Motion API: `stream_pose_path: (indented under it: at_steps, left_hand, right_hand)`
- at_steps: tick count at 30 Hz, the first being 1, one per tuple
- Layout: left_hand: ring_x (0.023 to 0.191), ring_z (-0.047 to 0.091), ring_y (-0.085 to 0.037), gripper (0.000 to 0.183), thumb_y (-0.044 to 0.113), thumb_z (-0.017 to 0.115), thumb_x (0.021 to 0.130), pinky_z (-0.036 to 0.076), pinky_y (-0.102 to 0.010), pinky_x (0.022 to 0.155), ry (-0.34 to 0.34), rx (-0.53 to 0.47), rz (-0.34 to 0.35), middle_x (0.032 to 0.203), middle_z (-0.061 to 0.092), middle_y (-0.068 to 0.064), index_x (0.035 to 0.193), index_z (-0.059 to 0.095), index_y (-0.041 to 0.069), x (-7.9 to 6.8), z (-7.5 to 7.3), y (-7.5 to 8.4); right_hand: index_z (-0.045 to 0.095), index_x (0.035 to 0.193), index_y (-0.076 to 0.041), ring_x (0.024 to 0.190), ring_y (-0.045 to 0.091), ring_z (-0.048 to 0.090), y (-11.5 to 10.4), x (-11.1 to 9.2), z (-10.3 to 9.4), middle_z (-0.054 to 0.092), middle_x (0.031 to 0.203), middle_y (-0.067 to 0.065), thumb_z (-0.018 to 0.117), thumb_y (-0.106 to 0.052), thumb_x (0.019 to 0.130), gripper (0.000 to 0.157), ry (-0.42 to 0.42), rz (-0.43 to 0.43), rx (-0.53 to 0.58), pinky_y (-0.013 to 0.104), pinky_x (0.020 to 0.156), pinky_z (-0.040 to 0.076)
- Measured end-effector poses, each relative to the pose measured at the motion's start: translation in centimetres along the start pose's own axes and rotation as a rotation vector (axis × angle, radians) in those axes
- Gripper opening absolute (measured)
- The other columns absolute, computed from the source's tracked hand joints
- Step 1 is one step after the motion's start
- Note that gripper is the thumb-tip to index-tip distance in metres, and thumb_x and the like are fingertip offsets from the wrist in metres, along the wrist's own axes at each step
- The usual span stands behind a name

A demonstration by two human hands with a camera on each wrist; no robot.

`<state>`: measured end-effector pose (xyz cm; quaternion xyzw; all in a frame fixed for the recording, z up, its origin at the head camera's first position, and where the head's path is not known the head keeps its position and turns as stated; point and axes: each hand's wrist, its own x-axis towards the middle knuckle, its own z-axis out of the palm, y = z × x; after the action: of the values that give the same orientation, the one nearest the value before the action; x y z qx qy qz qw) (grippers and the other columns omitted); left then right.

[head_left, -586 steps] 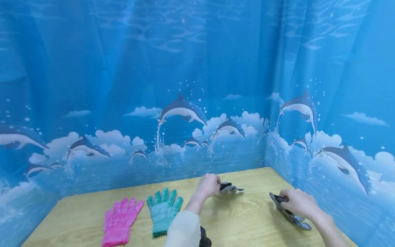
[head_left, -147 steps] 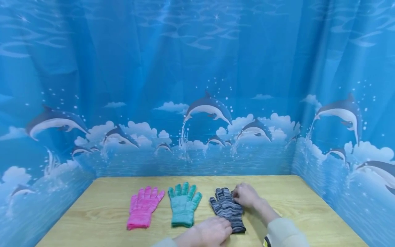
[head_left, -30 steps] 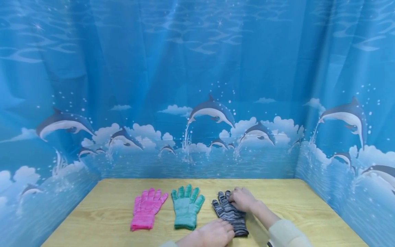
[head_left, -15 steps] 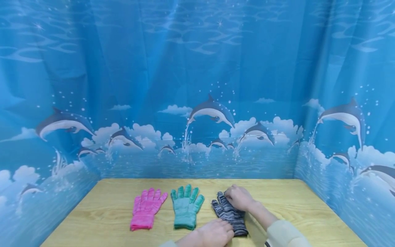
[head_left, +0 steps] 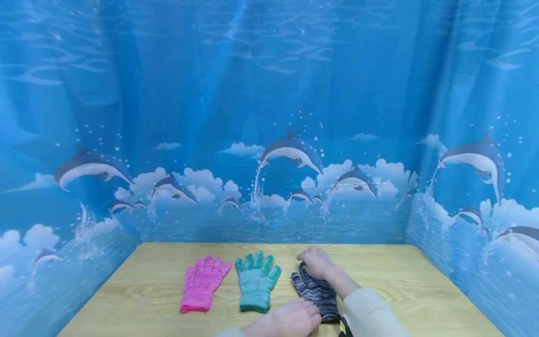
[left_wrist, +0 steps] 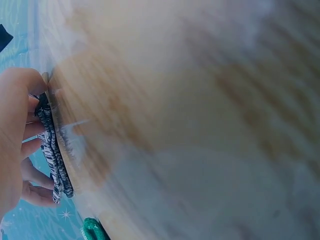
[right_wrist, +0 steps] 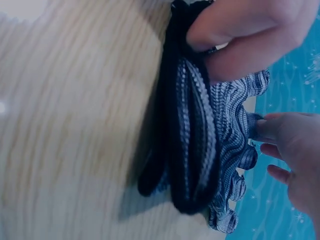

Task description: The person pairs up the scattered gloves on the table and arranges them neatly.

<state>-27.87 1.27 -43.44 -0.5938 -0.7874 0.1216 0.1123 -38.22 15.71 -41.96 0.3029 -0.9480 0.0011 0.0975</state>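
Note:
A pair of black-and-grey striped knit gloves (head_left: pixel 318 295) lies stacked on the table, fingers pointing away. My left hand (head_left: pixel 293 318) holds them at the cuff; in the right wrist view its thumb and finger pinch the dark cuff (right_wrist: pixel 195 175), whose opening faces the camera. At the far end my right hand (head_left: pixel 316 263) covers part of the glove fingers. The right wrist view shows that right hand (right_wrist: pixel 300 155) pinching one striped glove finger (right_wrist: pixel 255 125). Edge-on in the left wrist view, the striped gloves (left_wrist: pixel 52 150) show two layers beside the left hand (left_wrist: pixel 12 130).
To the left, a green glove (head_left: pixel 255 283) and a pink glove (head_left: pixel 204 285) lie flat in a row with the striped pair. The wood-grain table (head_left: pixel 139 290) backs onto a blue dolphin-print curtain (head_left: pixel 252 93) on three sides.
Long before, each hand held a dark glove apart; these now lie together at the green glove's right. Lately my right hand has shifted left across the glove fingertips, while the left stays at the cuff.

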Motion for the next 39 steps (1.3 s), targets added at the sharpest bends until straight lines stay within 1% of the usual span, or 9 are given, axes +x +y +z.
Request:
stream_pose_path:
  at_steps: [2, 5, 8, 10, 15, 22, 31, 35, 39]
  left_hand:
    - [0.093, 0.051, 0.001, 0.013, 0.029, 0.055, 0.092, 0.037, -0.012, 0.079, 0.006, -0.002, 0.006, 0.100, 0.057, 0.012, 0.099, 0.061, 0.021, 0.12, -0.02, 0.04]
    - [0.091, 0.051, 0.000, 0.011, 0.029, 0.056, 0.091, 0.037, -0.013, 0.077, 0.026, 0.036, 0.008, 0.098, 0.057, 0.012, 0.097, 0.061, 0.021, 0.16, -0.04, 0.15]
    - [0.090, 0.051, 0.000, 0.012, 0.032, 0.059, 0.088, 0.037, -0.014, 0.077, 0.042, 0.089, -0.004, 0.096, 0.056, 0.012, 0.094, 0.061, 0.022, 0.10, -0.07, 0.25]
    - [0.090, 0.051, -0.001, 0.013, 0.034, 0.060, 0.087, 0.038, -0.015, 0.077, 0.049, 0.109, -0.012, 0.095, 0.056, 0.012, 0.093, 0.060, 0.022, 0.01, -0.07, 0.28]
    - [0.089, 0.051, -0.001, 0.011, 0.032, 0.059, 0.088, 0.038, -0.015, 0.077, 0.058, 0.114, -0.006, 0.094, 0.056, 0.012, 0.093, 0.060, 0.022, 0.04, -0.03, 0.25]
    - [0.091, 0.051, 0.000, 0.015, 0.028, 0.050, 0.094, 0.037, -0.013, 0.078, -0.005, 0.008, 0.010, 0.099, 0.057, 0.011, 0.099, 0.061, 0.020, 0.16, -0.03, 0.09]
    - [0.087, 0.051, 0.001, 0.012, 0.028, 0.053, 0.093, 0.037, -0.012, 0.074, 0.019, 0.021, 0.013, 0.095, 0.057, 0.012, 0.096, 0.062, 0.021, 0.12, -0.02, -0.03]
    - [0.088, 0.051, 0.001, 0.015, 0.029, 0.050, 0.095, 0.037, -0.012, 0.075, 0.007, 0.007, 0.016, 0.097, 0.057, 0.012, 0.099, 0.062, 0.020, 0.18, -0.02, -0.07]
    - [0.092, 0.051, 0.001, 0.017, 0.031, 0.050, 0.095, 0.037, -0.012, 0.078, -0.002, 0.001, 0.012, 0.100, 0.058, 0.012, 0.101, 0.062, 0.020, 0.19, 0.05, -0.10]
  right_hand:
    - [0.070, 0.092, -0.011, 0.088, 0.025, 0.058, 0.12, 0.07, 0.18, 0.066, 0.089, 0.003, 0.064, -0.007, 0.082, 0.012, 0.023, -0.014, -0.013, 0.045, 0.080, 0.045]
    - [0.071, 0.080, -0.013, 0.077, 0.020, 0.058, 0.40, 0.09, 0.19, 0.066, 0.078, -0.002, 0.064, -0.004, 0.079, 0.012, 0.091, -0.085, -0.015, 0.039, 0.071, 0.046]
    - [0.073, 0.080, -0.013, 0.075, 0.018, 0.059, 0.56, 0.06, -0.07, 0.067, 0.078, -0.004, 0.064, -0.002, 0.078, 0.014, 0.127, -0.153, 0.024, 0.037, 0.069, 0.047]
    - [0.074, 0.081, -0.012, 0.077, 0.018, 0.059, 0.54, 0.08, -0.26, 0.068, 0.080, -0.004, 0.063, -0.002, 0.078, 0.015, 0.124, -0.162, 0.049, 0.037, 0.071, 0.047]
    - [0.075, 0.079, -0.016, 0.079, 0.022, 0.059, 0.25, -0.01, -0.16, 0.068, 0.081, -0.003, 0.064, -0.005, 0.078, 0.015, 0.066, -0.105, 0.013, 0.041, 0.073, 0.047]
    - [0.074, 0.077, -0.015, 0.079, 0.022, 0.057, -0.06, -0.01, 0.57, 0.066, 0.079, -0.002, 0.066, -0.011, 0.081, 0.010, 0.013, -0.040, 0.010, 0.043, 0.073, 0.047]
    - [0.074, 0.078, -0.014, 0.079, 0.021, 0.055, -0.36, 0.46, 0.40, 0.066, 0.076, -0.003, 0.065, -0.015, 0.082, 0.010, -0.048, 0.037, 0.025, 0.042, 0.077, 0.041]
    - [0.074, 0.079, -0.013, 0.081, 0.020, 0.054, -0.33, 0.41, 0.33, 0.065, 0.079, -0.002, 0.065, -0.015, 0.081, 0.010, -0.039, 0.024, 0.021, 0.041, 0.076, 0.041]
    - [0.075, 0.078, -0.014, 0.081, 0.020, 0.053, 0.01, 0.50, 0.29, 0.064, 0.080, -0.001, 0.063, -0.012, 0.080, 0.012, -0.013, -0.026, 0.027, 0.040, 0.075, 0.042]
